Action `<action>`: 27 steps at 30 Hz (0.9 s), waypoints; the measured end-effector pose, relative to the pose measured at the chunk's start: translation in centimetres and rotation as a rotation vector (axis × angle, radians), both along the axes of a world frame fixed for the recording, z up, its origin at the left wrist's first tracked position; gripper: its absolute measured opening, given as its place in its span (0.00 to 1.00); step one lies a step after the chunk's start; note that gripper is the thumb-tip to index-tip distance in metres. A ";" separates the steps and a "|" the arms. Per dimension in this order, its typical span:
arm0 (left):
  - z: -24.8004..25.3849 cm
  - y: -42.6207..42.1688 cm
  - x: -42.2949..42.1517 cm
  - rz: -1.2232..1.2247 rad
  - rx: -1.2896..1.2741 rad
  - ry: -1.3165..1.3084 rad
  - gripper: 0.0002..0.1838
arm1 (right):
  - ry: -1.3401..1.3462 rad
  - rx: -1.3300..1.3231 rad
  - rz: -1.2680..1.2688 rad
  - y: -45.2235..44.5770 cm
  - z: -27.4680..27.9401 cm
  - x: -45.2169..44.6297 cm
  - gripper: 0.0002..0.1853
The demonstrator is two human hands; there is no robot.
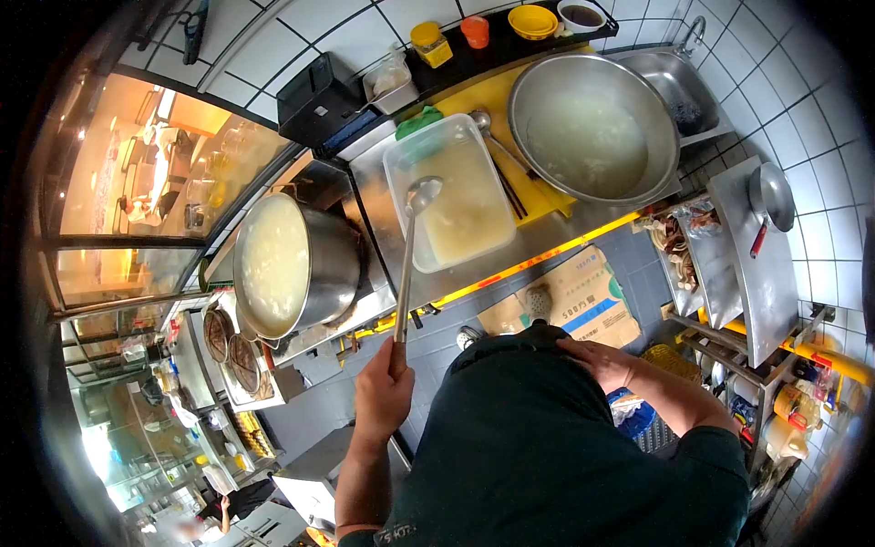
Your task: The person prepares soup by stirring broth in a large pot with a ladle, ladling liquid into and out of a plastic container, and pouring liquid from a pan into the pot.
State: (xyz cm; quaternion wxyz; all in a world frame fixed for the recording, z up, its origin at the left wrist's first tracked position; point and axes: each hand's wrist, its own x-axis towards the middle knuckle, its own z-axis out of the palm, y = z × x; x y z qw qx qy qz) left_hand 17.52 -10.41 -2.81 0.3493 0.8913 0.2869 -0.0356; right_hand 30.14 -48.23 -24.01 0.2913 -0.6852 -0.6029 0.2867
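Note:
My left hand [383,396] is wrapped around the wooden grip of a long-handled ladle [407,264]. The ladle's metal bowl is over a translucent plastic tub [503,230] that holds cloudy, pale liquid; whether the bowl touches the liquid I cannot tell. Left of the tub stands a large steel stockpot [330,271] full of whitish broth. To its right, a wide steel basin [663,150] holds similar cloudy liquid. My right hand [603,365] rests on the front of my dark clothing at the waist, fingers stretched along the cloth, with nothing in it.
A second ladle [497,139] lies between tub and basin. Jars and bowls line a back shelf [497,35], with a sink [679,91] at right. Flattened cardboard [592,296] covers floor by my feet. A steel rack [743,264] stands right. Another person [239,503] is far left.

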 end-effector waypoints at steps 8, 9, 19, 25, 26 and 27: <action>0.3 -0.9 0.1 0.030 -0.117 0.074 0.15 | -0.012 0.076 -0.019 0.1 -0.3 -0.2 0.51; 1.9 -0.9 0.1 0.047 -0.174 0.103 0.15 | -0.018 0.075 -0.022 0.1 -0.3 -0.3 0.51; -1.7 -1.2 1.8 0.067 -0.025 -0.089 0.14 | 0.018 0.072 0.016 0.4 -1.4 -0.3 0.54; -4.8 -1.0 4.5 0.061 0.060 -0.180 0.14 | 0.018 -0.108 0.064 0.9 1.8 0.6 0.56; -4.8 -1.0 4.7 0.063 0.067 -0.174 0.14 | 0.019 -0.157 0.066 0.9 2.5 0.9 0.57; -4.8 -0.9 4.9 0.062 0.075 -0.167 0.13 | 0.025 -0.204 0.057 0.9 3.1 1.7 0.57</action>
